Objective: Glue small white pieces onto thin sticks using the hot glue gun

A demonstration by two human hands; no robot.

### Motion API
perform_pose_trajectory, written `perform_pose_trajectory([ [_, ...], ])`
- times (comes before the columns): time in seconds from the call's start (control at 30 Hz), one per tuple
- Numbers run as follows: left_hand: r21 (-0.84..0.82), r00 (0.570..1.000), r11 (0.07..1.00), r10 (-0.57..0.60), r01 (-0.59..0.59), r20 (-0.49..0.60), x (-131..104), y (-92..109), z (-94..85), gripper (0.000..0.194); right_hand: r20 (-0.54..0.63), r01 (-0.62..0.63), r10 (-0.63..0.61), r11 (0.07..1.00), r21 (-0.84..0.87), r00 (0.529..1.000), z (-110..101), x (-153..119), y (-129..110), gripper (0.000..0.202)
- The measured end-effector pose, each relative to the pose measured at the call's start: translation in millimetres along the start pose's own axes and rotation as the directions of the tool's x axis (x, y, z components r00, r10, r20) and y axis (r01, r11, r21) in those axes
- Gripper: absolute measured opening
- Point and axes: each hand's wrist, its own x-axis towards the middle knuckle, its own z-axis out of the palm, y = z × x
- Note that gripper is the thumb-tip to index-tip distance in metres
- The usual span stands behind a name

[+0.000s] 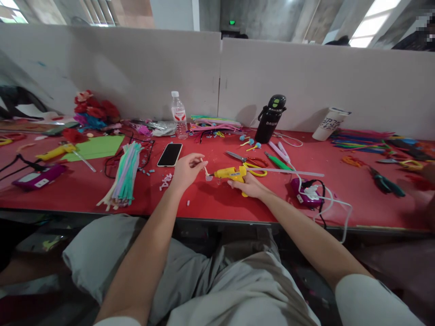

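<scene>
My left hand point(187, 171) pinches a thin pale stem point(205, 171) with a small whitish-lilac piece point(209, 178) at its lower end. My right hand point(250, 184) is wrapped round the handle of a yellow hot glue gun point(229, 173), a long clear glue stick point(288, 171) poking out of its back. The gun's nozzle is close to the pale piece; whether they touch I cannot tell. Small lilac pieces point(166, 182) lie left of my left hand. Behind the gun are orange-handled scissors point(253, 161) and a second, yellow-handled pair point(256, 170).
A phone point(170, 155), a bundle of pastel pipe cleaners point(125, 174) and a water bottle point(179, 115) stand or lie leftward. At right are a black flask point(270, 120), a purple power socket point(304, 194) with cables, a white cup point(329, 124) and pliers point(385, 182).
</scene>
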Motion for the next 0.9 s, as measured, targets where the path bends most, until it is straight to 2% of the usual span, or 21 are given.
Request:
perform_pose_trajectory([
  [0.9, -0.029, 1.000, 0.999, -0.020, 0.019, -0.009, 0.1, 1.3, 0.9, 0.027, 0.016, 0.038, -0.038, 0.999, -0.017, 0.999, 0.5, -1.4, -0.3, 0.028],
])
